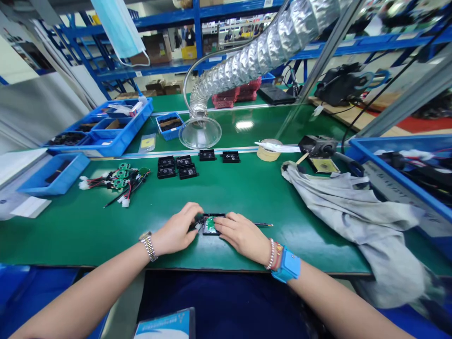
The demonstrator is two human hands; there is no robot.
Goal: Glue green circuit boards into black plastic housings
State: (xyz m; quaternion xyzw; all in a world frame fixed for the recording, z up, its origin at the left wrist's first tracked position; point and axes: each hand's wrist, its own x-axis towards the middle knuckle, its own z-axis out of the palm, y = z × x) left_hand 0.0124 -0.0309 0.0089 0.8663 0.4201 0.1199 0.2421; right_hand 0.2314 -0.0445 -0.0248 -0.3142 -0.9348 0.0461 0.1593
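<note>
My left hand (178, 228) and my right hand (240, 234) meet over a small black plastic housing (213, 217) on the green bench mat (282, 249). Their fingers grip it from both sides. A green circuit board (211, 225) sits in the housing, partly covered by my fingers. Just past my right hand lies a thin dark tool (264, 224), not touching that hand. Several more black housings (188, 171) stand in rows farther up the mat. To the left lies a bundle of small green boards with red, black and white wires (120, 181).
A crumpled grey cloth (353, 212) covers the bench's right side. Beyond it are a tape roll (268, 150) and a black soldering tool (318, 146). Blue trays (52, 174) stand at left, a clear fume hood (199, 133) ahead, and blue shelving behind.
</note>
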